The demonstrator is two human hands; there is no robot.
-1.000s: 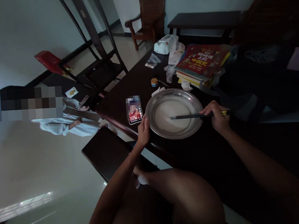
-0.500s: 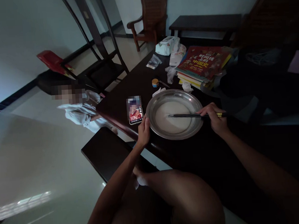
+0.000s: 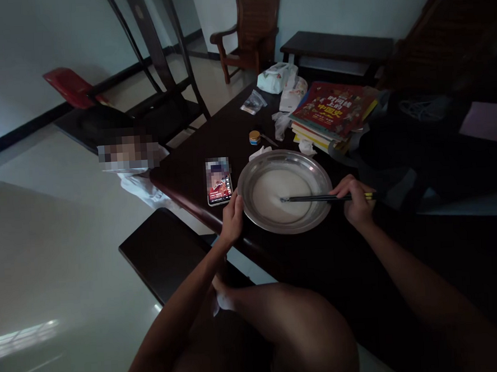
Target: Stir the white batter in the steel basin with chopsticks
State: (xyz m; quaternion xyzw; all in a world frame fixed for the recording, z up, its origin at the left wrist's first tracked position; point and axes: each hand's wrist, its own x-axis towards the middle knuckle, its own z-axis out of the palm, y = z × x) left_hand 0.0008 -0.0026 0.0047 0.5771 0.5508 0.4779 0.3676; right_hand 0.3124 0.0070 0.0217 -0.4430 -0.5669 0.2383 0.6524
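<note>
A wide metal basin (image 3: 250, 217) stands on the dark table, with a whitish liquid or batter (image 3: 274, 187) in it. At its left rim, my left hand (image 3: 232, 216) grips the edge. My right hand (image 3: 356, 198) is closed around dark chopsticks (image 3: 312, 199) with yellow ends, to the right of the basin. Their tips dip into the white contents near the middle. Just left of the basin lies a phone (image 3: 219, 182) with its screen lit.
Behind the basin are a small jar (image 3: 254, 137), crumpled tissue (image 3: 307, 147), plastic bags (image 3: 293, 93) and a stack of books (image 3: 332, 110). Beyond the table's left edge is another person (image 3: 141, 184). A dark bench (image 3: 168, 252) stands at the left front.
The view has shifted slightly, so the basin and both hands sit a little further left. The person beyond the table has moved closer to its edge. Both hands keep their holds.
</note>
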